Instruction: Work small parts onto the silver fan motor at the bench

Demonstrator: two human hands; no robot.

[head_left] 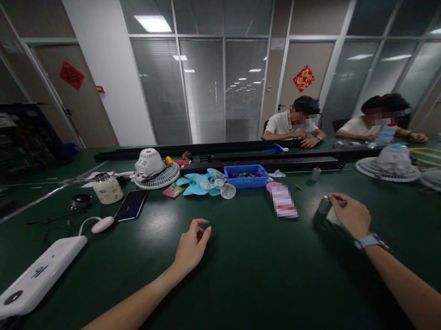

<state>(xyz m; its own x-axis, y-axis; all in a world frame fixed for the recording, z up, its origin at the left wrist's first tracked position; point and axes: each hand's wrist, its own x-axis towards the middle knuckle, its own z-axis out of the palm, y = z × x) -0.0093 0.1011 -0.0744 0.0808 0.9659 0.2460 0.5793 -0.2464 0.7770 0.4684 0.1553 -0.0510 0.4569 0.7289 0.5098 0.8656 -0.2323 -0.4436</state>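
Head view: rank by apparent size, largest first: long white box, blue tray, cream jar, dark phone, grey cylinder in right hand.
1. Long white box (nearest the camera of these)
2. Blue tray
3. Cream jar and dark phone: too alike to rank
4. Grey cylinder in right hand

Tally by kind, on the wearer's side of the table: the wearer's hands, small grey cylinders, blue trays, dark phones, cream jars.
Hands: 2
Small grey cylinders: 2
Blue tray: 1
Dark phone: 1
Cream jar: 1
Total: 7

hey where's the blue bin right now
In the head view, the blue bin is just right of centre on the green table, directly right of the light-blue fan blades.
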